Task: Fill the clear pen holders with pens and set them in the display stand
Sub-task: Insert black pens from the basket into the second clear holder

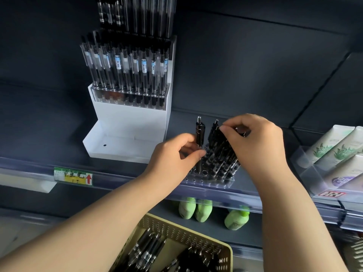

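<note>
One clear holder [208, 181], part-filled, sits on the shelf [182, 122] under both grips: left hand [172, 154] pinches a single pen [200, 134], right hand [257, 142] clutches a bunch [222, 146]. Lower tier of display stand [125, 124], left of grips, holds none yet.

White stand [129, 118]; black pens [218, 152] in a clear holder [208, 182]; pale yellow basket [176, 228] dotted with holes; green bottles [236, 219]; green-and-yellow tag [73, 176] with a red arrow; dark grey shelf [49, 134]
</note>
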`<state>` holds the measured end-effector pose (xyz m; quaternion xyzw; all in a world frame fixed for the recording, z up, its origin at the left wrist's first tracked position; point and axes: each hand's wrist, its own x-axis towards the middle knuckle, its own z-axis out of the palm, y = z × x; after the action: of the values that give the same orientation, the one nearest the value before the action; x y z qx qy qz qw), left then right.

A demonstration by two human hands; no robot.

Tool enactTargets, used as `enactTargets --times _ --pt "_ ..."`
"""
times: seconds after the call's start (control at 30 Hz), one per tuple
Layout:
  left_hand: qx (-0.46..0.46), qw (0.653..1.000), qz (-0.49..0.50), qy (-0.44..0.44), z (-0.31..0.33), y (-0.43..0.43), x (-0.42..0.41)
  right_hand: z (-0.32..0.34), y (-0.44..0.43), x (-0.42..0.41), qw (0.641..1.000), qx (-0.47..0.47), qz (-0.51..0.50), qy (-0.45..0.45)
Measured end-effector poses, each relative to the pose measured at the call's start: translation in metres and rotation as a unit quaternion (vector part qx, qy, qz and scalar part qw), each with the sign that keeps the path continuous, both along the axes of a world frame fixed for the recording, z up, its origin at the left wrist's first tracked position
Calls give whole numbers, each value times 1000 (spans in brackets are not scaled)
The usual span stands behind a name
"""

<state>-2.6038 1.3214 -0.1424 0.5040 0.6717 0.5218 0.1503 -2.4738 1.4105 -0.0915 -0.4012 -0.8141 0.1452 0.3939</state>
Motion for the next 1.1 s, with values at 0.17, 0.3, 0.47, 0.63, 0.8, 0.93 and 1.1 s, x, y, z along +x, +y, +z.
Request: enactTargets --times 0.17,0.3,0.47,0.63,0.8,0.93,1.1 --pt "-2 1000 -2 -3 -1 1 0 8 0 13 991 27 -1 -127" --pt "-6 1000 -2 -5 -1 1 0 9 -1 15 986 38 -10 -160" --pt "-9 1000 -5 -8 -1 -1 0 4 -3 6 991 50 -32 -124" --pt "-1 1000 -5 2 -2 -1 2 -6 -6 -8 990 92 -40 -96" --pt "15 1000 -2 15 -4 2 2 -11 -6 -11 989 122 -28 -83" --pt "37 999 -11 6 0 9 5 -10 -3 -6 993 90 -26 -71" --pt "29 999 -29 -19 -5 16 11 -11 2 0 997 48 -23 -59"
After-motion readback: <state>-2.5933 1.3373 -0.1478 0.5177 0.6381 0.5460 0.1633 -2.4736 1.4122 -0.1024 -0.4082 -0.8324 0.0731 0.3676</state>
